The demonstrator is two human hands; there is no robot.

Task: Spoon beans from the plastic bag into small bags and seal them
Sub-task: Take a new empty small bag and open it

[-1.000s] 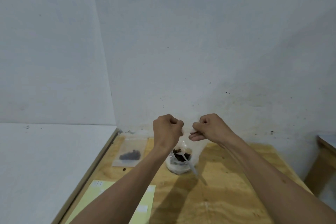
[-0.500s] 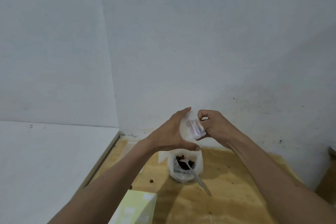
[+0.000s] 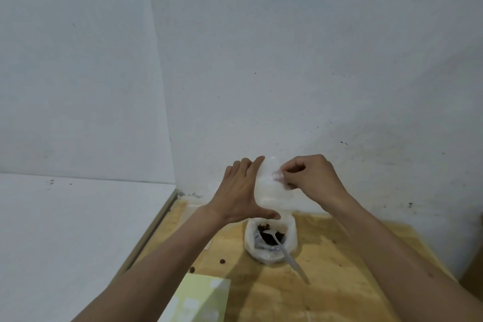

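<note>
Progress, as judged: a small bag is up in both hands and not yet filled; spooning and sealing of this one remain. No filled bag is in sight.

Lower left of frame: yellow-green sheet [image 3: 198, 300] lying on the tabletop [image 3: 339, 282], white patches on it, too blurred to read. Just above it, two loose beans [image 3: 222, 260] on the wood.

Centre: left hand [image 3: 241, 195] spread flat, fingers up, thumb stretched out low, palm backing the small bag [image 3: 269, 188]. Bag is clear, held upright above the tabletop; looks empty, though its film is hard to read against the pale wall.

Below the hands: plastic bag [image 3: 270, 239] standing open on the tabletop, rim rolled down, dark beans in the bottom. Spoon [image 3: 287, 256] rests in it, bowl among the beans, handle leaning out toward lower right.

Right of centre: right hand [image 3: 311, 180] curled, fingertips pinching the small bag's upper edge, likely working the mouth open.

Left to do: take up spoon, load beans, close the seal.
</note>
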